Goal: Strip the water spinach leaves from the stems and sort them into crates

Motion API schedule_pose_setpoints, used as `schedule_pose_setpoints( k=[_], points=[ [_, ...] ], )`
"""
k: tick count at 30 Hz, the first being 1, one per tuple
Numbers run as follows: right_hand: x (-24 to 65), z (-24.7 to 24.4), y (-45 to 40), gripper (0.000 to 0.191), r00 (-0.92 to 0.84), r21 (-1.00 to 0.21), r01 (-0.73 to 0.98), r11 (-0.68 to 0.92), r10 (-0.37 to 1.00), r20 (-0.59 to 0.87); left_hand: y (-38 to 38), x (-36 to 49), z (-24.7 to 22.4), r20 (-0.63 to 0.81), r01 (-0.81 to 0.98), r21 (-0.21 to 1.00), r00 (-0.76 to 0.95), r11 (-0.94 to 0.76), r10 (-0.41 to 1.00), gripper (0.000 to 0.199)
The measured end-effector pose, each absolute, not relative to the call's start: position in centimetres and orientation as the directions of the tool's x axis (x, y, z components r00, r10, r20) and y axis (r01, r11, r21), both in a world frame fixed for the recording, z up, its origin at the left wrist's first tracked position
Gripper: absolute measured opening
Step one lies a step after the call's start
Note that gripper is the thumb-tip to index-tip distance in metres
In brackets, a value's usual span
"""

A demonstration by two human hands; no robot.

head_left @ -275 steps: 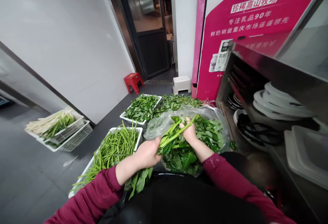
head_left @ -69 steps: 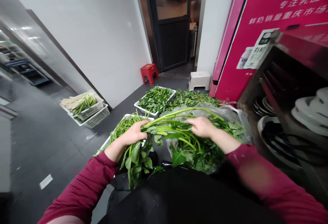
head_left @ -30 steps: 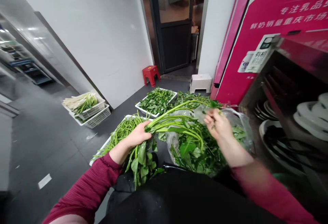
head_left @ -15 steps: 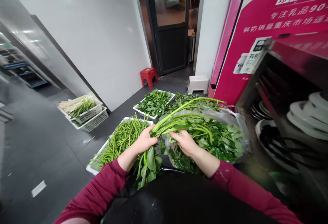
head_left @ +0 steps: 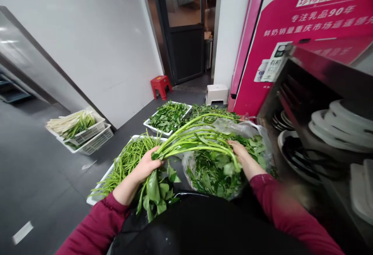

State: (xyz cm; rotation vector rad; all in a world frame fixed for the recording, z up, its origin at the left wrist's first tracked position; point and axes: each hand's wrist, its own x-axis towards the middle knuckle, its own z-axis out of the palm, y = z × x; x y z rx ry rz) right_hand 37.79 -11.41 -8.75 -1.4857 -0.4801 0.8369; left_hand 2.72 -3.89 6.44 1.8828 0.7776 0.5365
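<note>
Grey floor (head_left: 43, 161) leftward; mid-frame, left hand (head_left: 148, 163) clasps slender green leafy stems (head_left: 190, 140), likely light, bendy, best held bunched; right hand (head_left: 239, 151): grip unclear.

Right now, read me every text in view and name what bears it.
"珍稀高山牧场": magenta panel.
"专注乳品90年": same panel.
"鲜奶销量重庆市场": same panel; rest blurred.
"有机": printed carton.
Too small or blurred: carton's finer print, printed bottle, tiny line below, yellow sticker on red stool, mirrored text on counter.
</note>
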Motion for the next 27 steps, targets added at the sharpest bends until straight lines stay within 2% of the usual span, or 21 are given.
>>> schedule_pose_setpoints(
  k=[3,5,7,9,11,13,16,17,19,21,24,25,27],
  points=[
    [39.3,-10.3,-11.8,0.021,0.606,-0.934,-0.104,-0.341,0.723,-0.332,-3.4,2.1,6.2,0.044,0.277,0.909,0.679,-0.311,0.733,0.024],
    [39.6,-10.2,-11.6,0.024,0.601,-0.903,-0.008,-0.430,0.719,-0.348,-3.4,2.0,6.3,0.063,0.302,0.889,0.664,-0.344,0.746,0.025],
    [39.2,-8.9,-11.4,0.036,0.633,-0.872,0.101,-0.479,0.707,-0.315,-3.5,2.0,6.4,0.076,0.341,0.863,0.642,-0.372,0.763,0.027],
    [38.2,-6.7,-11.5,0.044,0.677,-0.819,0.293,-0.493,0.712,-0.186,-3.6,2.0,6.5,0.088,0.358,0.848,0.631,-0.390,0.771,0.029],
    [36.3,-4.2,-12.1,0.041,0.621,-0.760,0.516,-0.396,0.784,0.013,-3.7,2.0,6.4,0.088,0.356,0.847,0.639,-0.395,0.764,0.028],
    [33.8,-2.0,-13.0,0.039,0.426,-0.723,0.677,-0.138,0.874,0.232,-3.8,2.2,6.3,0.087,0.345,0.849,0.657,-0.400,0.749,0.027],
    [30.1,-0.2,-13.5,0.052,0.124,-0.627,0.737,0.253,0.861,0.493,-3.9,2.7,6.2,0.079,0.335,0.850,0.682,-0.407,0.727,0.028],
    [29.1,-0.1,-13.4,0.055,0.070,-0.579,0.753,0.313,0.836,0.543,-4.0,2.9,6.3,0.076,0.336,0.850,0.685,-0.406,0.725,0.029],
    [27.8,-0.3,-12.7,0.039,0.038,-0.520,0.777,0.355,0.798,0.602,-4.1,3.1,6.3,0.061,0.346,0.849,0.685,-0.398,0.726,0.028],
    [27.5,-1.0,-11.9,0.027,0.104,-0.523,0.783,0.336,0.758,0.644,-4.2,3.1,6.4,0.053,0.349,0.851,0.687,-0.393,0.725,0.029],
    [29.1,-2.3,-10.9,0.031,0.292,-0.587,0.784,0.201,0.716,0.634,-4.3,2.5,6.5,0.039,0.356,0.852,0.688,-0.383,0.725,0.029],
    [30.1,-2.8,-10.7,0.031,0.359,-0.606,0.788,0.108,0.718,0.596,-4.3,2.2,6.5,0.039,0.361,0.851,0.681,-0.382,0.731,0.029],
    [32.7,-4.0,-10.6,0.034,0.510,-0.606,0.776,-0.175,0.739,0.439,-4.3,1.4,6.6,0.042,0.363,0.857,0.658,-0.365,0.752,0.028]
  ],
)
